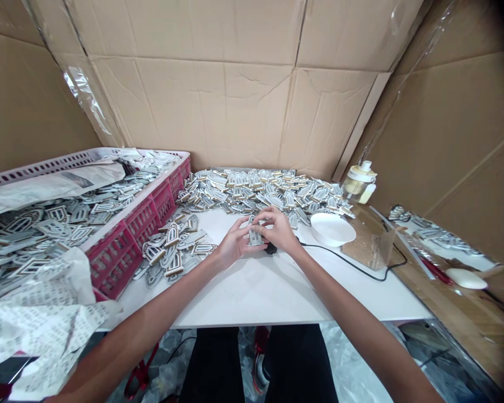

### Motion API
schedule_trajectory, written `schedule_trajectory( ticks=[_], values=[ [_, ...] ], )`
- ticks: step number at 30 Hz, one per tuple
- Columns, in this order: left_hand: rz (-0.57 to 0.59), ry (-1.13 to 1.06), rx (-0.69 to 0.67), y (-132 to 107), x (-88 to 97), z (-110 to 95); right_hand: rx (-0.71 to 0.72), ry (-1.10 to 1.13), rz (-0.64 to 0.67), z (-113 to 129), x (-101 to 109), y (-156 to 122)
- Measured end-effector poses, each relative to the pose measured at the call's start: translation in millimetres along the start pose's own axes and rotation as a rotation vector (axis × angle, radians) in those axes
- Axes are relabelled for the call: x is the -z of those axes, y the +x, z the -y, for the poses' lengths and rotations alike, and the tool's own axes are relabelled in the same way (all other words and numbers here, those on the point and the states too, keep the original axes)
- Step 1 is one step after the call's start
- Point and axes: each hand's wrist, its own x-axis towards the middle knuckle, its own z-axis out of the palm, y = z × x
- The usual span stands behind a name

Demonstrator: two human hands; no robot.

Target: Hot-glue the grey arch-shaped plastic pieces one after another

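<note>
Over the white table, my left hand grips a small grey arch-shaped piece with a pale border. My right hand meets it from the other side, its thumb and fingertips pinched at the piece's upper part. Under the right hand sits a small black object with a cable, mostly hidden. Behind both hands spreads a large pile of similar grey pieces. A smaller heap of them lies to the left of my left hand.
At left stands a pink plastic crate full of such pieces and newspaper. To the right are a white bowl, a clear bottle with a pale lid, a black cable and a white oval object. Cardboard walls enclose the table.
</note>
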Motion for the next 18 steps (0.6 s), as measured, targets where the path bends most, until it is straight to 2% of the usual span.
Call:
schedule_trajectory(
  ticks=[7, 12, 15, 18],
  values=[
    [-0.016, 0.043, -0.039, 0, -1.1, 1, -0.007, 0.034, -0.014, 2, 0, -3],
    [-0.038, 0.120, -0.089, 0, -1.2, -2, -0.084, 0.128, -0.066, 1, 10, 4],
    [-0.098, 0.174, -0.121, 2, 0.4, -4, -0.088, 0.072, 0.009, -6, 28, 2],
    [-0.153, 0.183, -0.132, 4, 1.9, -4, -0.104, -0.128, 0.157, -16, 48, -9]
  ],
)
